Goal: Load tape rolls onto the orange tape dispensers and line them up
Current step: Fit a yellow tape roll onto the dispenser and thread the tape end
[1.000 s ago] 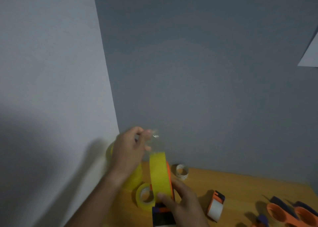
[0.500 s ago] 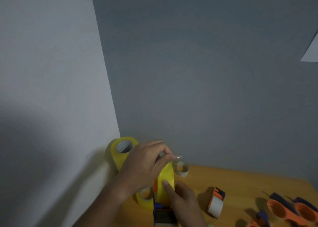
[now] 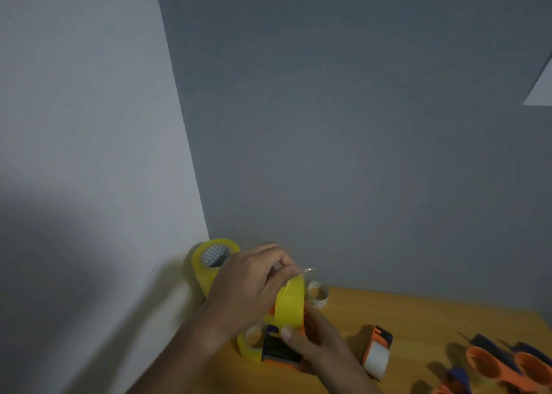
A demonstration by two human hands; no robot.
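Both hands (image 3: pixel 254 286) curled around dispenser (image 3: pixel 282 349)

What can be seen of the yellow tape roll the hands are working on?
The yellow tape roll stands on edge, its glossy band facing the camera, seated in an orange dispenser with a dark front, held over the wooden table. The left hand pinches a clear loose end at the roll's top. The right hand grips roll and dispenser from the right, thumb on the band's lower edge. Its core is hidden.
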